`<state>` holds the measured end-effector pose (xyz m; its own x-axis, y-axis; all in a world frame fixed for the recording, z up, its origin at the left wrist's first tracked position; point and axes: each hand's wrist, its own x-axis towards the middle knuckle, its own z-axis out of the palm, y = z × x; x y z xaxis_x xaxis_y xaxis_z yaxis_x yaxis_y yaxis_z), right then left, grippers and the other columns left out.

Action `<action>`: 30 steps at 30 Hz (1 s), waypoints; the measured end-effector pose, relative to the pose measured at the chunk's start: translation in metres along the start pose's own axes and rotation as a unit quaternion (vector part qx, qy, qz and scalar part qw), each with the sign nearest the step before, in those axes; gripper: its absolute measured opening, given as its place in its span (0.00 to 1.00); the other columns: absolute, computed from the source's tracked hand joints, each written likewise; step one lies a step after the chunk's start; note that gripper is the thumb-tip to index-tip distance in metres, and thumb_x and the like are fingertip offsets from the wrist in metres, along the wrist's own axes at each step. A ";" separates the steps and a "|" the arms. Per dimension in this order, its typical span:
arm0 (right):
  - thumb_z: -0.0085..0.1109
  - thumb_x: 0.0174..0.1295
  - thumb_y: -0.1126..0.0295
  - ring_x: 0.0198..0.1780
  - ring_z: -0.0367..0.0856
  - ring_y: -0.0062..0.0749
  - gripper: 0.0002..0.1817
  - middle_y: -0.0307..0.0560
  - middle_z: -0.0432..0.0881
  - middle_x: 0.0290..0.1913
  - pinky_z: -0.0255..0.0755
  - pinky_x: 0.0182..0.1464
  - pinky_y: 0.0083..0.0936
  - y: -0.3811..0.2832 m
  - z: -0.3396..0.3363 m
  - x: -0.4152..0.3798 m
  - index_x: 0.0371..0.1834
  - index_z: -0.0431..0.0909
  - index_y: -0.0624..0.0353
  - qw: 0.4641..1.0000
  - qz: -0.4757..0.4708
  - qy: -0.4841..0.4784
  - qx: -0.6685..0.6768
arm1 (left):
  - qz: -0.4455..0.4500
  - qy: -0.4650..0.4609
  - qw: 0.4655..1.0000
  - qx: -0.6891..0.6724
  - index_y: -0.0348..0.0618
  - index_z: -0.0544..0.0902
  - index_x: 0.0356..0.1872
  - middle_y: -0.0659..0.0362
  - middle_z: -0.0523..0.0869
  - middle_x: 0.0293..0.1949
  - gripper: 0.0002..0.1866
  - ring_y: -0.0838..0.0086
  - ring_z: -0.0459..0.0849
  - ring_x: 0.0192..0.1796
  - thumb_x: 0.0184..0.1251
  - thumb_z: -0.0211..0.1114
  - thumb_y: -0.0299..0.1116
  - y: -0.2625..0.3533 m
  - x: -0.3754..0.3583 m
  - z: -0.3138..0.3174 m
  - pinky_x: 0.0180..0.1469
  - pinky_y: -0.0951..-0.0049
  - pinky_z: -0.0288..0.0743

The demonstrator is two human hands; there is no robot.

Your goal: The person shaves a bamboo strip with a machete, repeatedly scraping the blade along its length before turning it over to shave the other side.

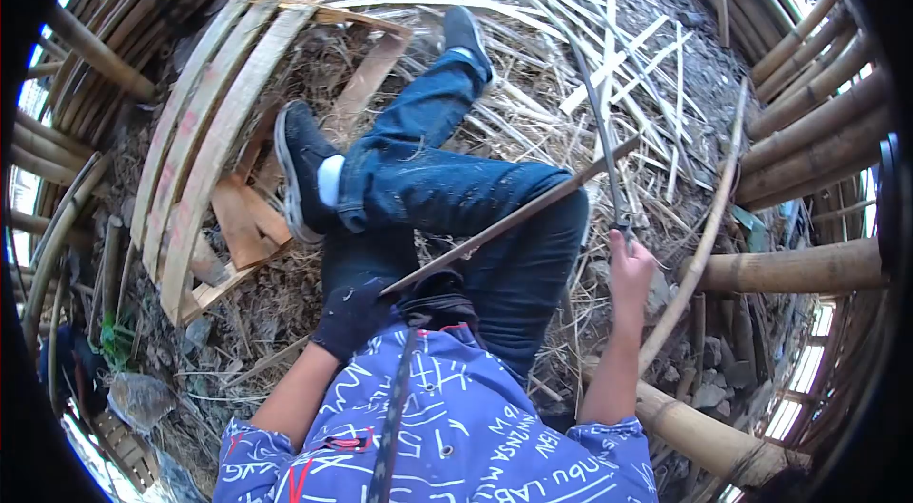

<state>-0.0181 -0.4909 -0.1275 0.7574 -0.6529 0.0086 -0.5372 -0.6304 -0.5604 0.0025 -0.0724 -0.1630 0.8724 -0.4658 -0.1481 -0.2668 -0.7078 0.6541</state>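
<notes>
In a dark glove, my left hand [354,318] is closed round the near end of a long bamboo strip [514,218]. The strip slants up to the right across my bent leg in blue jeans, its far end past the knee. My bare right hand [630,263] grips the handle of a long, narrow-bladed knife [603,127]. Its dark blade points away from me, overlapping the strip's far end in this view and reaching over the pale split strips.
Pale bamboo strips [609,56] lie scattered on the ground ahead. A wooden pallet [214,123] leans at the left beside my shoes. Thick bamboo poles [799,267] jut in from the right, near a long curved stick [709,237]. Rocks [141,400] sit at lower left.
</notes>
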 end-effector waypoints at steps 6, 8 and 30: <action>0.56 0.59 0.37 0.19 0.72 0.42 0.34 0.51 0.71 0.14 0.63 0.27 0.40 -0.009 -0.006 -0.003 0.21 0.75 0.63 0.997 -0.032 -0.033 -0.069 | -0.009 0.007 1.000 -0.022 0.45 0.85 0.39 0.50 0.84 0.30 0.09 0.53 0.84 0.33 0.57 0.66 0.30 0.022 0.004 -0.010 0.35 0.58 0.77; 0.55 0.59 0.35 0.20 0.73 0.42 0.35 0.50 0.72 0.14 0.65 0.28 0.39 -0.001 -0.007 0.008 0.20 0.76 0.62 0.999 0.017 -0.042 -0.027 | -0.003 0.020 1.000 -0.017 0.45 0.85 0.39 0.50 0.84 0.30 0.09 0.53 0.84 0.32 0.56 0.66 0.30 0.023 0.003 -0.010 0.35 0.58 0.77; 0.55 0.58 0.34 0.24 0.79 0.52 0.36 0.55 0.76 0.17 0.69 0.30 0.42 -0.024 0.002 0.021 0.21 0.77 0.64 0.998 -0.016 -0.056 -0.012 | -0.022 -0.005 1.000 0.013 0.48 0.84 0.41 0.49 0.84 0.30 0.11 0.52 0.84 0.33 0.56 0.68 0.33 0.011 0.006 -0.001 0.35 0.58 0.77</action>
<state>0.0110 -0.4887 -0.1158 0.8102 -0.5822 -0.0671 -0.5195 -0.6606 -0.5420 0.0048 -0.0823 -0.1555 0.8801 -0.4379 -0.1836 -0.2385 -0.7420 0.6265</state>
